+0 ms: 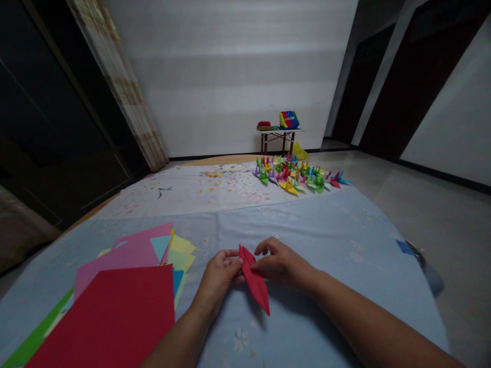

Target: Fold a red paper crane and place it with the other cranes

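A red folded paper (256,284), long and narrow with pointed ends, is held just above the blue cloth in front of me. My left hand (225,267) pinches its left edge near the upper end, thumb on top. On the other side, my right hand (279,263) has its thumb against the paper's right edge, with the fingers curled above it; whether they grip it is hard to make out. The paper's lower point sticks out toward me, free of both hands. Two tips show at its upper end.
Loose coloured sheets (126,301) lie at the left, a large red one on top. Many folded paper cranes (295,174) stand at the table's far right. The blue floral tablecloth (326,225) overlaps a white one (184,189). Farther back is a small table (278,132) with a colourful box (289,119).
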### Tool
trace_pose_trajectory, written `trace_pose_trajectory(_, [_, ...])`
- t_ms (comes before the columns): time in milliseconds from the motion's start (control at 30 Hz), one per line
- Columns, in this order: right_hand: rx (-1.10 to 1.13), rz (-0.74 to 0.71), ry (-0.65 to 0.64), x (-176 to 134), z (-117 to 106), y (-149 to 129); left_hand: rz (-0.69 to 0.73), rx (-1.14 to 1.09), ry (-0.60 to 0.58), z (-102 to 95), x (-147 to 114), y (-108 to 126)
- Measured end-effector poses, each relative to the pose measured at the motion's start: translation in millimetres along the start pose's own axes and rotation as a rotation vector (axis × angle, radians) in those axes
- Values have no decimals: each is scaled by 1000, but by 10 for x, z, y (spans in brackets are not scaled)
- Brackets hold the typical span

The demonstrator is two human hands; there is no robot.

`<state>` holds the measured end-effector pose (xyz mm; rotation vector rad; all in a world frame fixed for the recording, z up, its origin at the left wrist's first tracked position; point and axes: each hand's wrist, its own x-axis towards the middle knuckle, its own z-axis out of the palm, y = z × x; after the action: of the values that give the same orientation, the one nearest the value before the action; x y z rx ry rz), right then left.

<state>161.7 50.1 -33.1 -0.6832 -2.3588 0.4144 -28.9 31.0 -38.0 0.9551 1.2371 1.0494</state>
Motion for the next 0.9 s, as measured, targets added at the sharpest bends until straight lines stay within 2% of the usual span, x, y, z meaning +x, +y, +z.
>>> trace_pose_trajectory(133, [-65, -35, -78, 23, -27, -21, 73, 152, -13, -23, -13, -4])
trace_pose_trajectory(267, [-59, -7, -212, 10, -33, -16, 365, 609, -13, -85, -59, 30])
trace_pose_trajectory(367, [-44, 3, -256, -1, -32, -3, 479, 832, -119, -124, -114, 73])
trace_pose_trajectory(467, [-48, -8, -278, 0, -46, 3, 515, 918, -297, -142, -184, 133])
trace_pose_trajectory(600, [-64, -28, -308, 14, -81, -2, 546, 981, -433, -151, -248, 214])
trace_pose_trajectory(900, [3, -25, -270, 3, -67, 21, 514, 1098, -461, -123, -298, 284])
